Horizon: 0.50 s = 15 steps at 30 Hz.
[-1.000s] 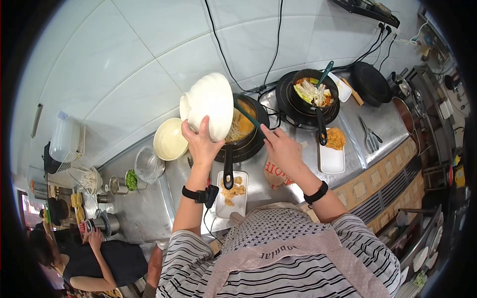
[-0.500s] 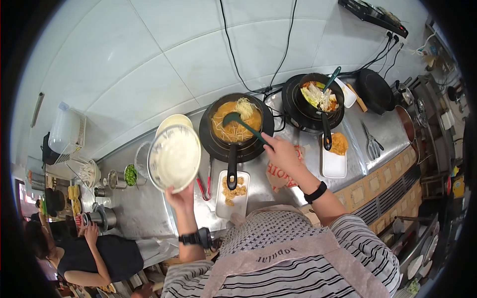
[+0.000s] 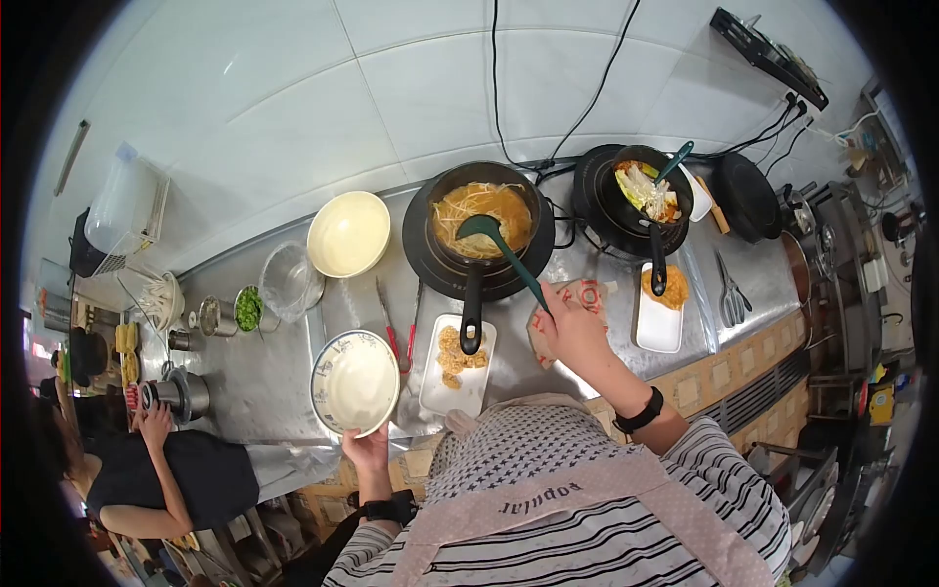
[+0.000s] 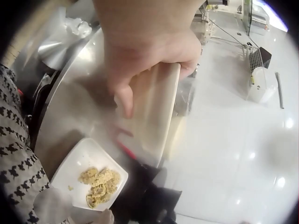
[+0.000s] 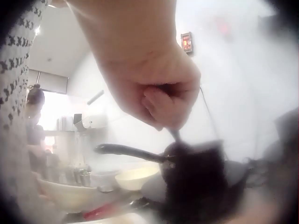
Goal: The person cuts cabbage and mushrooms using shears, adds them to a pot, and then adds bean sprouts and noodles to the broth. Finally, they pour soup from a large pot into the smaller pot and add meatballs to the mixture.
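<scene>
- My left hand [image 3: 366,448] grips the patterned bowl [image 3: 354,384], thumb over the rim; I see it tilted, at seven o'clock from the noodle pan [image 3: 426,217].
- My right hand [image 3: 577,333], fingers curled round the green utensil [image 3: 523,271], is at the pan's four-to-five o'clock; the utensil's head is in the broth.
- From the pan I see the yellow bowl [image 3: 349,235] at nine, the white tray [image 3: 467,393] at six.

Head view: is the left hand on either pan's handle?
No, the left hand grips the patterned bowl, away from both the left pan's handle and the right pan's handle.
</scene>
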Motion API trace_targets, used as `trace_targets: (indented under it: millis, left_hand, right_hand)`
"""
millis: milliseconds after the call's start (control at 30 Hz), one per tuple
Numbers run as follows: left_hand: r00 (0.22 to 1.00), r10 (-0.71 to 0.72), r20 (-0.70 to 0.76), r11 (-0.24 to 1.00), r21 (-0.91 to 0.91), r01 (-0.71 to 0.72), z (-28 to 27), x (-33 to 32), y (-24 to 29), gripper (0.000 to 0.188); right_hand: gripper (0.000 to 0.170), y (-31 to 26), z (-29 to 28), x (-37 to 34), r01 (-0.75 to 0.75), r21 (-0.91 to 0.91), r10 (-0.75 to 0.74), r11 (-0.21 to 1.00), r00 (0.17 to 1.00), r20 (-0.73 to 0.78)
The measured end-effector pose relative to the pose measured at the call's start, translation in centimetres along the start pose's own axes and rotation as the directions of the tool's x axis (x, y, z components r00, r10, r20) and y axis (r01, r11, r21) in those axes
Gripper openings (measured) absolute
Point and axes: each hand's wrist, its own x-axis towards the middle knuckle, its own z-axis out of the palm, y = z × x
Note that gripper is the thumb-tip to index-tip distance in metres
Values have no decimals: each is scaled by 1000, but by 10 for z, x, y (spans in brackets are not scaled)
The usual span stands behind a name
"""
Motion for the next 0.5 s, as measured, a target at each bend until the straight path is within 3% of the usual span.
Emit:
trace_targets:
  millis: [133,233,333,433,500]
  left_hand:
    - [998,25,-58,1000,-5,-25,-10,1,-5,63]
    - [998,-5,-59,1000,-24,4,-19,6,-4,62]
    - [996,-22,-89,1000,-24,20,-34,16,-7,61]
    - [986,-45,-162,999,7,46,-52,21,-12,62]
    - [989,-41,-144,999,17,44,-57,21,-15,64]
  right_hand:
    - [49,-4,2,17,-31,-140,43,990,996,82]
    - [47,15,19,49,69,6,-69,998,997,-28]
    - [44,16,2,44,51,3,-50,999,978,-202]
    - [42,25,-12,28,-53,-172,51,984,999,-14]
    - [44,17,-11,19,-55,-210,53,976,998,-15]
